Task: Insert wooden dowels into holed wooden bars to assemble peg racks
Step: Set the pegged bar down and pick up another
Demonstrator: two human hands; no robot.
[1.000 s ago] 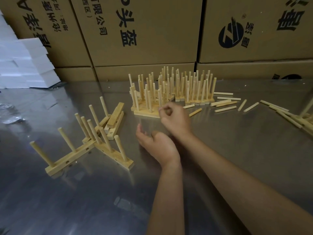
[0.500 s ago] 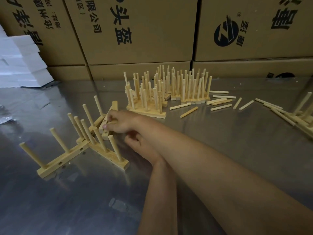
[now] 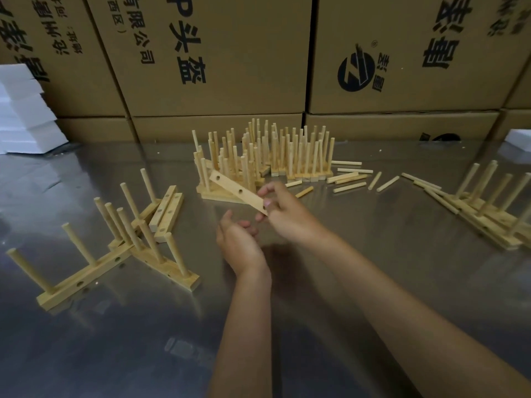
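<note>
**Wooden bar held above the steel table**

Pale wood fills the scene. The right hand (image 3: 283, 214) pinches one end of a holed wooden bar (image 3: 237, 192) between thumb and fingertips, so the bar hangs tilted in the air, its far end pointing up and left toward the cluster of finished racks (image 3: 267, 159). Several holes show along the bar's face, none with a dowel in it. The left hand (image 3: 238, 244) sits just below and beside the right, palm up, fingers loosely curled and holding nothing.

On the reflective metal table (image 3: 115, 340), two spare holed bars (image 3: 168, 215) lie side by side to the left, touching a group of partly pegged racks (image 3: 120, 245) whose dowels lean at angles. Loose dowels (image 3: 349, 179) lie scattered to the right of the standing cluster, and more pegged racks (image 3: 488, 208) rest at the far right edge. Printed cardboard boxes (image 3: 218, 58) form the backdrop, with white foam blocks (image 3: 26, 119) stacked at the left
</note>
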